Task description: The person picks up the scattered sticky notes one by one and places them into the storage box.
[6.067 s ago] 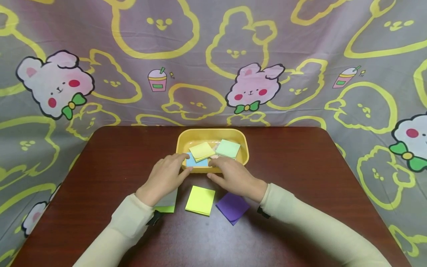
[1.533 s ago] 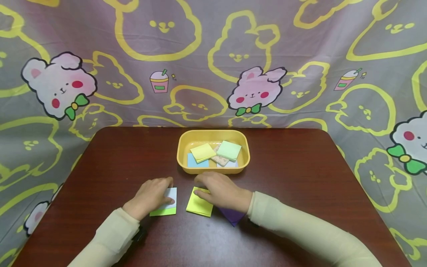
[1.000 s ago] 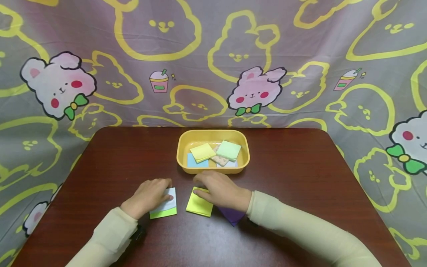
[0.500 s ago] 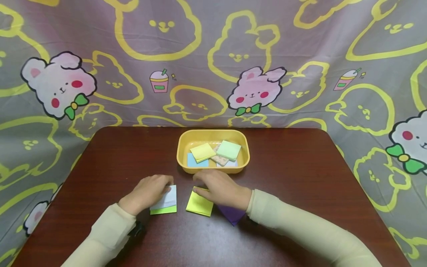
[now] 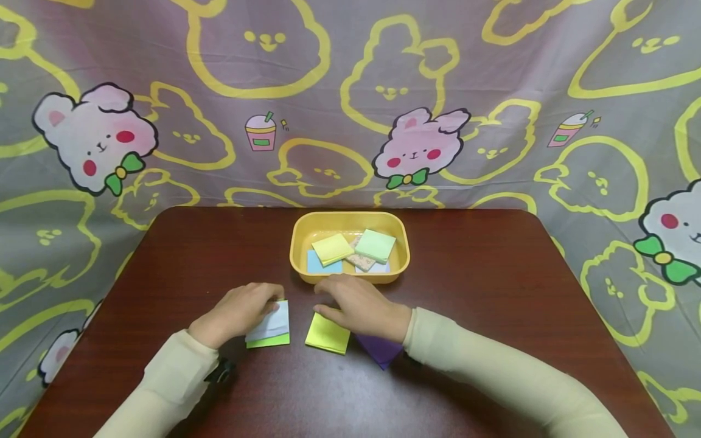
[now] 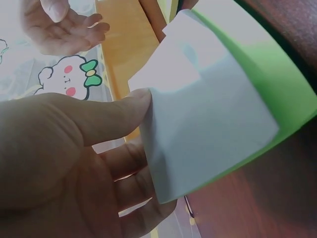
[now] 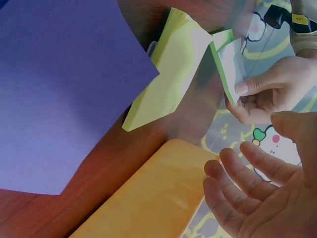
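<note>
My left hand (image 5: 235,310) pinches a sticky note pad (image 5: 274,322), light blue-white on top with bright green showing underneath. In the left wrist view the thumb lies on the pale face of the pad (image 6: 213,119), with the other fingers behind it. My right hand (image 5: 364,307) hovers above a neon yellow sticky note pad (image 5: 327,337), its fingers loosely bent and holding nothing in the right wrist view. A purple sticky note pad (image 5: 381,351) lies partly hidden under the right hand and wrist.
Behind the hands stands a yellow plastic tray (image 5: 403,243). Inside lie a pale yellow pad (image 5: 332,249), a mint green pad (image 5: 375,245), a blue pad (image 5: 323,261), a patterned beige pad (image 5: 360,261) and a whitish one. A cartoon-print cloth (image 5: 328,73) hangs behind the brown table (image 5: 465,261).
Both hands have come back from the tray toward the front pads, and the left has taken hold of the blue-and-green pad. Lately that pad has tilted and shifted slightly; the right hand barely moved.
</note>
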A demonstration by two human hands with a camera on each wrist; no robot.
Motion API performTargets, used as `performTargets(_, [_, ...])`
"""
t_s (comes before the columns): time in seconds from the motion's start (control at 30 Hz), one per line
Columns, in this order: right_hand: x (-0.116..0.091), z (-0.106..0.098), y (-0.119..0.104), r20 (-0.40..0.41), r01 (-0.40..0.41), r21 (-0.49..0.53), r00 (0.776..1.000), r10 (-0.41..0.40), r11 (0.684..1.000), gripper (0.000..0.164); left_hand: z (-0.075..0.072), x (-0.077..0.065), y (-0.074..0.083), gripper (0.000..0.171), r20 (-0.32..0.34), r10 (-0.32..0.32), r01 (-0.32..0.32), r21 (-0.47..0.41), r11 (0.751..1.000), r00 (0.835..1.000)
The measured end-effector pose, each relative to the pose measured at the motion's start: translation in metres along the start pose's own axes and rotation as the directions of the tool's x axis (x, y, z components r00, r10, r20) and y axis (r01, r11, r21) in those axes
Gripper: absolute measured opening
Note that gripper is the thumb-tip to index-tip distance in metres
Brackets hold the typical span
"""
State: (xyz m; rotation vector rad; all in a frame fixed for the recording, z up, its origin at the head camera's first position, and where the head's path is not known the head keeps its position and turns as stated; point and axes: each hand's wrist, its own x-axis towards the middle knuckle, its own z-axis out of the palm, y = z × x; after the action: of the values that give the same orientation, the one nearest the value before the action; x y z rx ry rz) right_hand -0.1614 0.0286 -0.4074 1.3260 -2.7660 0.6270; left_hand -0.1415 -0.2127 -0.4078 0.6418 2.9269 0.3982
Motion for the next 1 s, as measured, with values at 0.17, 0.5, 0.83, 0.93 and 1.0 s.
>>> performTargets(0.17, [0.002,-0.004,-0.001,-0.007,-0.005,-0.004,1.000,0.005,1.000,0.037,-0.002,0.001,0.002,0.016,0.010,0.004,-0.004,0.005,1.000,1.000])
performTargets(0.5, [0.006,-0.011,-0.002,-0.023,-0.004,0.006,1.000,0.004,1.000,0.036,-0.007,0.000,0.004,0.016,0.007,0.024,-0.024,0.003,1.000,1.000])
performTargets(0.83, [0.010,-0.018,-0.002,-0.024,-0.006,0.014,1.000,0.006,1.000,0.039,-0.012,-0.002,0.007,0.018,0.001,0.031,-0.031,0.008,0.999,1.000])
performTargets(0.93, [0.010,-0.019,-0.002,-0.022,-0.014,0.014,1.000,0.015,1.000,0.040,-0.013,-0.002,0.008,0.017,0.000,0.033,-0.033,0.011,0.999,0.999])
performTargets(1.0, [0.010,-0.020,-0.002,-0.023,-0.020,0.017,1.000,0.020,1.000,0.040,-0.015,-0.002,0.008,0.017,0.000,0.036,-0.036,0.012,0.999,0.999])
